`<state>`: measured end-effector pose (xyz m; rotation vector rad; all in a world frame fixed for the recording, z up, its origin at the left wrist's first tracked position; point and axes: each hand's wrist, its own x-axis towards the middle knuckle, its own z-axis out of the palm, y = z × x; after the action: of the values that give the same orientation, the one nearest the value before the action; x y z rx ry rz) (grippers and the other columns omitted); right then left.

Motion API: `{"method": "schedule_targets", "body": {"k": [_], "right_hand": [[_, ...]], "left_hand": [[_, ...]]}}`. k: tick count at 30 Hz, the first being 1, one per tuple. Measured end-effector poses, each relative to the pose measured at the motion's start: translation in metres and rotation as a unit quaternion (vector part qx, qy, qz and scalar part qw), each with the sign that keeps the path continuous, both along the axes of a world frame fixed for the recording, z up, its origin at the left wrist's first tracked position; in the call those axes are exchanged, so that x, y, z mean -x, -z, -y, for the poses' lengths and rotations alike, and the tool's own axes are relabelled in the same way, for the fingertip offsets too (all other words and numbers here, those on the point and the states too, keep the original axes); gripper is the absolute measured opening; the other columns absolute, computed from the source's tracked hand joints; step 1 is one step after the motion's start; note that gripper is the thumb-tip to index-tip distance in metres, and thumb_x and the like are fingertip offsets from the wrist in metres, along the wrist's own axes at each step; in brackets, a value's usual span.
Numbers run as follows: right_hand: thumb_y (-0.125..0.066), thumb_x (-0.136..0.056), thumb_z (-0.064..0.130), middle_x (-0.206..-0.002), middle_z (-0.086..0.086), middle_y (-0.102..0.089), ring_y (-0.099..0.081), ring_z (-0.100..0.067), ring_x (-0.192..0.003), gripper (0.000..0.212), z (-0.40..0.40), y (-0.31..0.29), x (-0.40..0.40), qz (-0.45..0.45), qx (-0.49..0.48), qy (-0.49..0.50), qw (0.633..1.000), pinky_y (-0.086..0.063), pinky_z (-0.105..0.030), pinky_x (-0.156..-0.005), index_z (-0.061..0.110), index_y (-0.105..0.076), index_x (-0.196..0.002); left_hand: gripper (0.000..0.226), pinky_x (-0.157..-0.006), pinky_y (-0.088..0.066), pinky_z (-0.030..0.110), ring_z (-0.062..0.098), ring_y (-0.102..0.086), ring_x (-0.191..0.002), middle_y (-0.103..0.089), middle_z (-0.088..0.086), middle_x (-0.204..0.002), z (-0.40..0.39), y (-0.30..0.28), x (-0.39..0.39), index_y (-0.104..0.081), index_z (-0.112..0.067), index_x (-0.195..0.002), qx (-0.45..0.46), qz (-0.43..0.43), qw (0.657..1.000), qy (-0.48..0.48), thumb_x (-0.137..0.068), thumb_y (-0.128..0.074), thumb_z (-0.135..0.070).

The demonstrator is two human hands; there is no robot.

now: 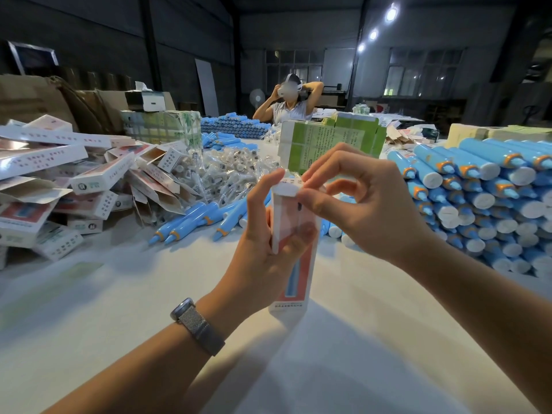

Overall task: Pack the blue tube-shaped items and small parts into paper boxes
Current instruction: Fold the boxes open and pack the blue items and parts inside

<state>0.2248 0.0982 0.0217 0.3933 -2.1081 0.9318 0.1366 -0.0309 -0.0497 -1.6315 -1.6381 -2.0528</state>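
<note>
Box (294, 234) upright in my left hand (263, 249), fingers wrapped round its middle, base near table (119, 294). My right hand (358, 204) pinching top flap (285, 188) shut, thumb and forefinger on it. Thin card: light, likely crushes easy, so grip gentle, by edges. Tube inside not visible. Loose tubes (194, 219) beyond look smooth, may roll; take mid-barrel. Bagged parts (227, 171) likely slippery, pinch bag.

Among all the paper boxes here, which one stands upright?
The box held by the left hand stands upright on the table; right hand is at its top flap. The boxes piled left lie flat or tilted.
</note>
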Motion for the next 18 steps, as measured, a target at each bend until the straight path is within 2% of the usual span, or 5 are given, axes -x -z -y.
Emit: {"method": "schedule_targets", "body": {"k": [6, 9, 12, 15, 18], "right_hand": [[-0.072, -0.083, 0.007, -0.092, 0.0, -0.058, -0.06, -0.012, -0.087, 0.022, -0.003, -0.005, -0.003, 0.013, -0.05, 0.018, 0.999, -0.054, -0.031, -0.072, 0.019, -0.071, -0.102], [-0.071, -0.083, 0.012, -0.089, 0.004, -0.057, -0.06, -0.011, -0.084, 0.018, -0.004, -0.008, -0.005, 0.013, -0.071, 0.029, 0.997, -0.056, -0.035, -0.073, 0.02, -0.073, -0.099], [-0.072, -0.081, 0.017, -0.084, 0.014, -0.054, -0.059, -0.006, -0.081, 0.017, -0.006, -0.013, -0.007, 0.04, -0.045, 0.014, 0.998, -0.056, -0.033, -0.072, 0.027, -0.072, -0.094], [-0.073, -0.081, 0.015, -0.082, 0.014, -0.055, -0.06, -0.008, -0.08, 0.018, -0.006, -0.015, -0.007, 0.036, -0.057, 0.024, 0.997, -0.057, -0.037, -0.071, 0.029, -0.071, -0.092], [-0.072, -0.08, 0.015, -0.082, 0.014, -0.056, -0.061, -0.009, -0.081, 0.016, -0.005, -0.014, -0.007, 0.026, -0.066, 0.036, 0.997, -0.057, -0.037, -0.07, 0.026, -0.071, -0.092]], "left_hand": [[0.075, -0.079, -0.058, 0.027, 0.019, -0.069, -0.091, -0.066, -0.008, -0.108, -0.003, -0.001, 0.0, -0.028, -0.073, -0.123, -0.004, 0.002, 1.0, 0.002, -0.091, -0.061, -0.014], [0.074, -0.08, -0.059, 0.028, 0.02, -0.069, -0.092, -0.066, -0.008, -0.111, -0.003, -0.001, 0.002, -0.028, -0.071, -0.125, -0.002, 0.001, 1.0, 0.014, -0.092, -0.061, -0.014], [0.073, -0.081, -0.059, 0.029, 0.021, -0.068, -0.093, -0.067, -0.005, -0.109, -0.002, -0.002, 0.003, -0.027, -0.07, -0.126, 0.005, -0.001, 1.0, 0.028, -0.093, -0.062, -0.015], [0.074, -0.083, -0.059, 0.031, 0.021, -0.067, -0.093, -0.066, -0.004, -0.11, -0.003, -0.004, 0.003, -0.026, -0.07, -0.128, 0.008, -0.012, 1.0, 0.027, -0.093, -0.061, -0.015], [0.076, -0.082, -0.057, 0.027, 0.014, -0.068, -0.095, -0.067, -0.006, -0.112, -0.002, -0.003, 0.003, -0.025, -0.073, -0.128, 0.012, -0.014, 0.999, 0.029, -0.094, -0.061, -0.015]]}}
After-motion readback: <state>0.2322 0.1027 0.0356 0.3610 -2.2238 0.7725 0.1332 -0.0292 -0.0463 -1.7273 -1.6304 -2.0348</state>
